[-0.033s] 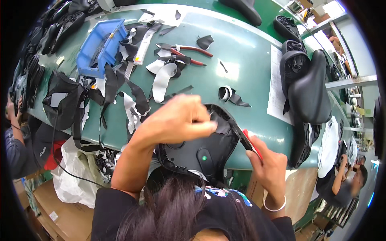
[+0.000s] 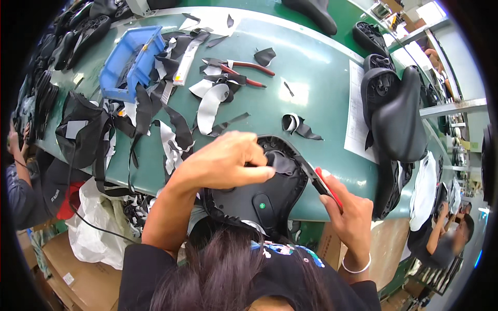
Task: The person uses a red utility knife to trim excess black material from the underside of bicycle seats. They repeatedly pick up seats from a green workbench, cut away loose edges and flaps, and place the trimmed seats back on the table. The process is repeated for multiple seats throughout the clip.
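A black bicycle saddle (image 2: 233, 199) lies underside up at the near table edge, against my body. Its dark cover is folded in around the rim, and a small green round mark shows on the base. Over its left part, my left hand (image 2: 228, 161) is closed with the thumb stretched to the right; what its fingers hold, if anything, is hidden. Loose black cover material (image 2: 282, 163) bunches just beside that thumb. My right hand (image 2: 348, 207) is wrapped around a slim red-and-black hand tool (image 2: 317, 179), whose black front end reaches the saddle's right rim.
Red-handled pliers (image 2: 251, 65), black and white scraps (image 2: 211, 106) and a blue bin (image 2: 116, 93) are on the green table (image 2: 321, 98). A paper sheet (image 2: 355, 103) and finished saddles (image 2: 399, 119) sit at right. Co-workers are at both sides.
My left hand has come down slightly toward me, showing more of the bunched cover material beside it. My right hand with the tool has shifted only a little.
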A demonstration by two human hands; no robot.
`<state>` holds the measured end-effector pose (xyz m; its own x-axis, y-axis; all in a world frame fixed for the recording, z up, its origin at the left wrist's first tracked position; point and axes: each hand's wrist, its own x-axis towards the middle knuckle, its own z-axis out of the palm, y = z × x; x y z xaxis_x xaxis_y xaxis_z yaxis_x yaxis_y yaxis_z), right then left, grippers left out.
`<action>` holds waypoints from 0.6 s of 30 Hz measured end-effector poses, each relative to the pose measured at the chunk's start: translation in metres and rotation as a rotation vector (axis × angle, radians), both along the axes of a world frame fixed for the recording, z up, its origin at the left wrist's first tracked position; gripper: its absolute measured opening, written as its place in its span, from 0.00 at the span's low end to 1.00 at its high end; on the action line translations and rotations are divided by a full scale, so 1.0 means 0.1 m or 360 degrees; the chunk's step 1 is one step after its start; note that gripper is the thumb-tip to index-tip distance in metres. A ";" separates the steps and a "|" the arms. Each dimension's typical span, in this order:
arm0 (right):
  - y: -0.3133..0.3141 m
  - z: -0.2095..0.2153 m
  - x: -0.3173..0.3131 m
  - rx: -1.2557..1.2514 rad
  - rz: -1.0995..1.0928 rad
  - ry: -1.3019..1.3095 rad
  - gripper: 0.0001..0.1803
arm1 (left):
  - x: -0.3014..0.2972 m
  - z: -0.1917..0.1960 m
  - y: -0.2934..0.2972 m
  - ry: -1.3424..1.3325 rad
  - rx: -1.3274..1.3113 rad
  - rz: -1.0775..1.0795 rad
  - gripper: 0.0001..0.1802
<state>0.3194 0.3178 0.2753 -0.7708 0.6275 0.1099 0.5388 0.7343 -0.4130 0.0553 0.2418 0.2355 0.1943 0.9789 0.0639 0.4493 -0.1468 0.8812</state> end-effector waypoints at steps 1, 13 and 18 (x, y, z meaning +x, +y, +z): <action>0.04 0.02 -0.02 0.0035 0.0018 0.0001 0.20 | 0.01 -0.04 -0.03 -0.0027 -0.0029 0.0056 0.21; -0.41 0.06 0.13 0.0104 -0.0049 -0.0476 0.28 | -0.45 0.05 -0.02 -0.2793 0.1187 0.0726 0.13; -0.36 -0.07 0.11 -0.0561 -0.0467 0.0092 0.25 | -0.54 -0.11 -0.25 -0.0447 0.0715 0.1849 0.22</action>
